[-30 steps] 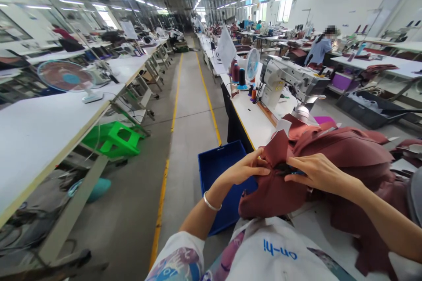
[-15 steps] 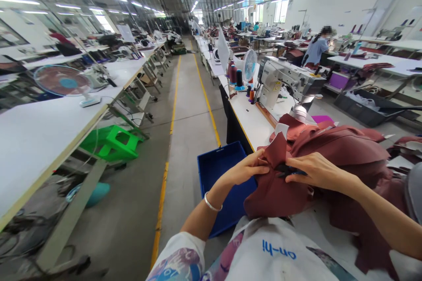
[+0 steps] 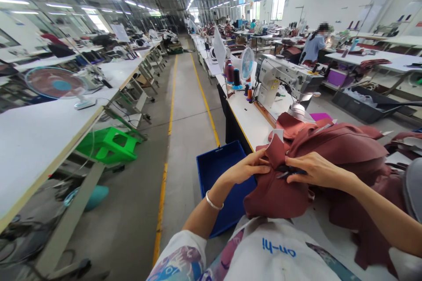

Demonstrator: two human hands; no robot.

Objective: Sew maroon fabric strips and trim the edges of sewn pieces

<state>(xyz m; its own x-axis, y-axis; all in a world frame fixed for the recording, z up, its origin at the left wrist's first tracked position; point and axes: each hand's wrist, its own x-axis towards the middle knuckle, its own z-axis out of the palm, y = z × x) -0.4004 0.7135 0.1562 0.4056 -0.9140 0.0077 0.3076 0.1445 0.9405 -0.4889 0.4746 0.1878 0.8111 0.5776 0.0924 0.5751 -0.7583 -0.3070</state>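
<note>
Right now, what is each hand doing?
Left hand: pinching the maroon fabric.
Right hand: closed on a small dark tool at the same fabric.

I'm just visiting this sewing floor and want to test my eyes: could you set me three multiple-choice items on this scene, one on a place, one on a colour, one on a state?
1. Where is the blue bin?
A. on the floor beside the work table
B. on top of the sewing machine
C. on the green stool

2. What colour is the fabric under the hands?
A. white
B. dark reddish brown
C. yellow

3. How are the left hand and right hand?
A. both off the fabric
B. only the left touches it
C. both on the fabric, close together

Answers: 1 A, it sits low by the table edge; 2 B, the whole pile is that shade; 3 C, their fingertips nearly meet on a fold.
</note>
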